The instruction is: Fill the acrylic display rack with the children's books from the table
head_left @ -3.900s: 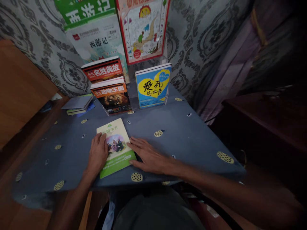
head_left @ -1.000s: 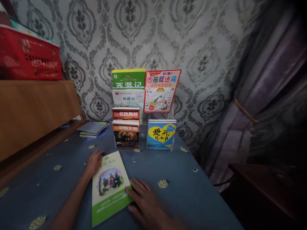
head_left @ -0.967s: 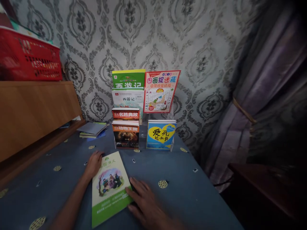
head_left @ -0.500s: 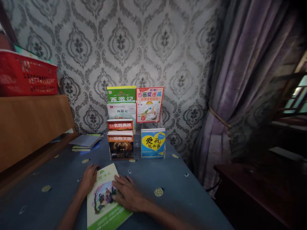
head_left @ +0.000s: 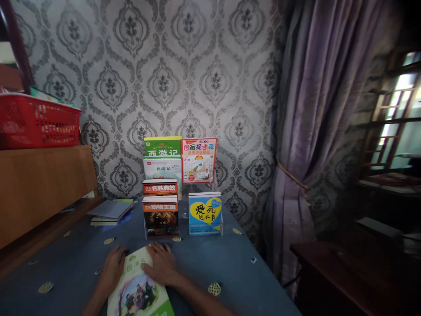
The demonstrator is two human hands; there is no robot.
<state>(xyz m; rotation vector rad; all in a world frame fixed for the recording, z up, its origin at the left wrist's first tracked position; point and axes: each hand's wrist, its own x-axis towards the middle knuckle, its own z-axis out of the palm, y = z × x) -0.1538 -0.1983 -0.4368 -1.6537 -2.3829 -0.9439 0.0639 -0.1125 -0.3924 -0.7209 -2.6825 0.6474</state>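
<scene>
A book with a pale green cover and a drawing of several figures lies in front of me, its lower end cut off by the frame. My left hand grips its left edge, the fingertips partly out of sight. Across the upper right edge, my right hand holds the book, its thumb on the cover near the title. Beyond it stands a clear display rack with upright books, among them a dark animal book, a blue book with a yellow heart and a red-bordered picture book.
Several flat books are stacked at the back left of the blue-covered table. A red basket sits on a wooden cabinet at the left. Right of the table are a purple curtain and a dark red piece of furniture.
My right hand has slid up from the middle of the cover to the book's upper right edge. The left hand stays at the left edge. The view has tilted up and shifted slightly right.
</scene>
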